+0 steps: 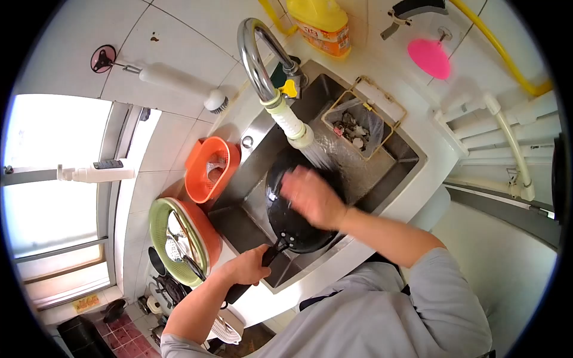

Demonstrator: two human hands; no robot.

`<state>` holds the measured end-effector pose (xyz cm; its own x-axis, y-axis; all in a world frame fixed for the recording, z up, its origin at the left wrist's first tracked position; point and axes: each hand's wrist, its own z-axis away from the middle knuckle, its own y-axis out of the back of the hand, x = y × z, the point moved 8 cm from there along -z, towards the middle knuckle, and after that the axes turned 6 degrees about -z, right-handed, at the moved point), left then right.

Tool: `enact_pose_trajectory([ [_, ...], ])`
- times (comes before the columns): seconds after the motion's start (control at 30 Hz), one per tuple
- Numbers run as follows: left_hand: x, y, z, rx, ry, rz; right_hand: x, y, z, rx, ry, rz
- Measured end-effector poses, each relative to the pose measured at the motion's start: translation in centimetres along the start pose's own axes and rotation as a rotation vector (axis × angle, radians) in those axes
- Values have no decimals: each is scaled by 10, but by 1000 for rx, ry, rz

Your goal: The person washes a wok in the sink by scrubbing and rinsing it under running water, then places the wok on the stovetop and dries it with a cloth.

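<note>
My left hand (248, 267) is wrapped round the black handle of a frying pan (305, 236), which is tilted in the metal sink (253, 206). Over the pan's dark surface is my right hand (316, 200), smeared by motion; whether it holds anything cannot be made out. Water (319, 156) streams from the white extension nozzle (292, 122) of the chrome faucet (245, 45) and falls just above the right hand, onto the pan's far side and the sink floor.
A wire-framed strainer bag (375, 122) with food scraps hangs at the sink's far right corner. An orange basket (194, 173) and a green colander (156, 224) holding utensils stand along the left rim. A yellow detergent bottle (322, 27) is behind the faucet.
</note>
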<state>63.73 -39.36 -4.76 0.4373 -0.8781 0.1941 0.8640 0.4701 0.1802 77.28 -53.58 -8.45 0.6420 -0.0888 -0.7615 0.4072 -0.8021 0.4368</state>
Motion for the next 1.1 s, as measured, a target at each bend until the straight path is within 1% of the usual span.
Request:
enact_pose_trajectory([
  [0.03, 1, 1, 0, -10, -8, 28, 55, -3, 11, 177, -239, -149],
  [0.07, 2, 2, 0, -21, -17, 52, 113, -17, 23, 26, -692, -323],
  [0.1, 3, 4, 0, -32, -26, 74, 155, -22, 32, 132, -532, -113],
  [0.17, 5, 9, -1, -36, -32, 110, 160, -7, 26, 87, -734, -371],
  [0.2, 3, 11, -3, -37, -35, 131, 166, -14, 34, 141, -714, -309],
  [0.23, 2, 11, -4, -40, -38, 151, 157, -12, 35, 195, -696, -246],
  [0.27, 0, 12, -6, -38, -43, 178, 149, -20, 43, 205, -789, -250],
  [0.3, -4, 10, -6, -41, -48, 202, 122, -25, 39, 18, -841, -319],
  [0.33, -6, 7, -7, -48, -55, 226, 88, -21, 34, 284, -513, -355],
  [0.37, -8, 7, -8, -38, -51, 245, 56, -23, 31, 258, -349, -282],
  [0.4, -12, 5, -9, -30, -47, 265, 33, -27, 28, 145, -323, -203],
  [0.43, -14, 3, -9, -19, -39, 282, 20, -30, 25, 115, -285, -274],
  [0.5, -16, 3, -10, 4, -27, 248, 12, -35, 16, -3, -252, -211],
  [0.57, -17, 0, -12, 1, -30, 284, 51, -34, 16, 165, -242, -237],
  [0.6, -13, 1, -10, 11, -25, 268, 89, -40, 23, 229, -398, -355],
  [0.63, -15, 0, -11, 11, -11, 264, 111, -35, 27, 123, -646, -420],
  [0.67, -19, -2, -13, 13, 1, 259, 126, -24, 34, 26, -861, -298],
  [0.7, -22, -3, -13, 15, 12, 252, 179, -60, 53, 159, -535, -159],
  [0.73, -21, -5, -13, 15, -1, 279, 186, -48, 58, 0, -887, -150],
  [0.77, -20, -8, -13, 16, -15, 308, 225, -73, 82, -52, -754, -61],
  [0.8, -18, -7, -12, 25, -31, 339, 227, -67, 98, -3, -992, -163],
  [0.87, -18, -6, -13, 26, -33, 313, 217, -53, 137, 199, -1472, -348],
  [0.93, -20, -11, -15, 16, -44, 301, 209, -55, 144, 250, -1506, -288],
  [0.97, -20, -11, -15, 18, -55, 295, 204, -54, 138, 194, -1407, -209],
  [1.0, -19, -8, -17, 25, -69, 291, 191, -47, 124, 137, -1300, -129],
  [1.03, -19, -6, -18, 25, -61, 279, 164, -39, 111, 275, -1106, -167],
  [1.07, -18, -4, -17, 22, -49, 265, 134, -35, 96, 237, -982, -194],
  [1.1, -18, -3, -16, 17, -35, 247, 101, -33, 81, 261, -775, -191],
])
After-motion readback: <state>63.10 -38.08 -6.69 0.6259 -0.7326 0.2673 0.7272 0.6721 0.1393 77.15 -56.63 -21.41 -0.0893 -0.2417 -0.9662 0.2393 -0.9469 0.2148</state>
